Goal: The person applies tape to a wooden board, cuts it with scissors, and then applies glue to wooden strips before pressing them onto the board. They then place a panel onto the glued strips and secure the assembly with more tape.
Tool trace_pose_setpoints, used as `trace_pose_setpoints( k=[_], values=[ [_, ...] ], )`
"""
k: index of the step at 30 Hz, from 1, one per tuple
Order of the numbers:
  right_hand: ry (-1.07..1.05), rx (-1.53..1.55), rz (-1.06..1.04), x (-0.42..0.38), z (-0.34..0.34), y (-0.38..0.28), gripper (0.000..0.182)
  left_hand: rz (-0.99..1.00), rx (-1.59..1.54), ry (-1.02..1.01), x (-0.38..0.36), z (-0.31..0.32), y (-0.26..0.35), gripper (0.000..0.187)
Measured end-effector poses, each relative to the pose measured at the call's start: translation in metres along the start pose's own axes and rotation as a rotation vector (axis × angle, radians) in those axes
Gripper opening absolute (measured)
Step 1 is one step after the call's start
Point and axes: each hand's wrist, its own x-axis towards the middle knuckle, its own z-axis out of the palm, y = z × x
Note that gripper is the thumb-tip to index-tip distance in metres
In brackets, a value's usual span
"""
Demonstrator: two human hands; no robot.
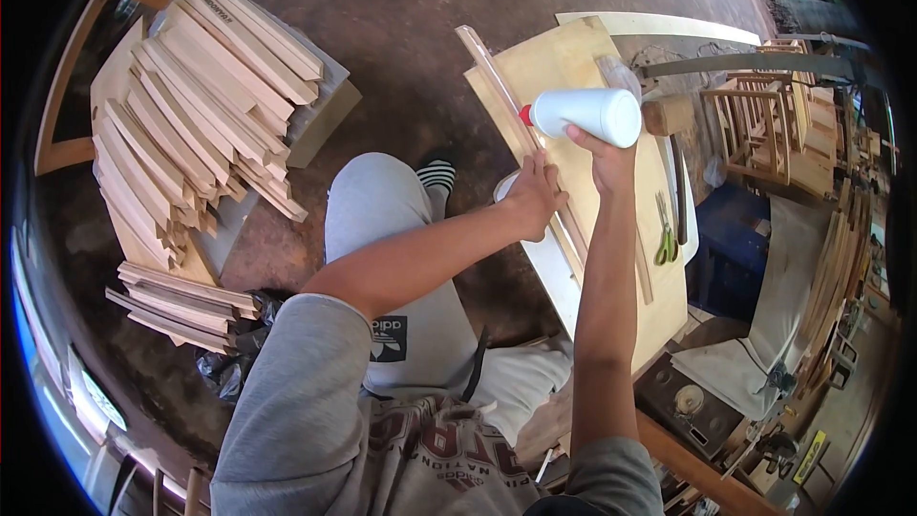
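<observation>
We have our right hand (608, 158) in the upper right of the frame, its grip closed around a white bottle (587, 117) that lies tipped on its side, the red tip (525, 116) aimed left over a long wooden strip (495, 78). The strip runs slantwise across the pale counter (669, 298), right of the frame's centre, and our left hand (536, 197) lies over it just below the bottle; its fingers are bent onto the wood, but we cannot tell whether they wrap around it or only press. Nor can we make out whether the tip touches the strip. To work well here, we judge it best to hold the bottle close to the wood, squeeze lightly and evenly, and follow the strip's length at one steady pace, so that whatever comes out stays on the narrow face. The left hand ought to press just enough that the strip cannot roll or slide, with the fingertips clear of the tip's path. The green-handled scissors (666, 245) lie to the right on the same counter, so our right elbow wants a little care. In the upper left of the frame, many more cut strips (191, 100) lie piled.
</observation>
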Motion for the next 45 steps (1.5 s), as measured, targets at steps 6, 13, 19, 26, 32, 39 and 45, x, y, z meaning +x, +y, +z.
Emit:
trace_pose_setpoints(
  k=[6,13,19,26,32,39,45],
  values=[
    [0.057,-0.011,-0.014,-0.019,-0.012,0.005,0.06,-0.01,-0.002,-0.032,0.0,-0.004,0.003,0.076],
    [0.091,0.004,-0.001,-0.035,-0.023,0.008,0.059,-0.029,0.008,-0.069,0.002,0.001,0.009,0.077],
    [0.103,0.004,0.036,-0.051,-0.031,0.008,0.062,-0.047,-0.041,-0.019,-0.002,0.015,0.013,0.079],
    [0.167,0.008,0.014,-0.062,-0.037,0.015,0.057,-0.071,-0.071,0.054,-0.004,0.028,0.027,0.083],
    [0.16,-0.003,0.01,-0.066,-0.044,0.018,0.054,-0.076,-0.017,0.085,0.002,0.036,0.031,0.084],
    [0.189,0.016,0.023,-0.075,-0.046,0.012,0.052,-0.132,-0.179,0.147,-0.003,0.04,0.024,0.077],
    [0.157,0.073,0.044,-0.075,-0.054,0.022,0.061,-0.082,-0.308,0.366,-0.002,0.057,0.007,0.06]
  ],
)
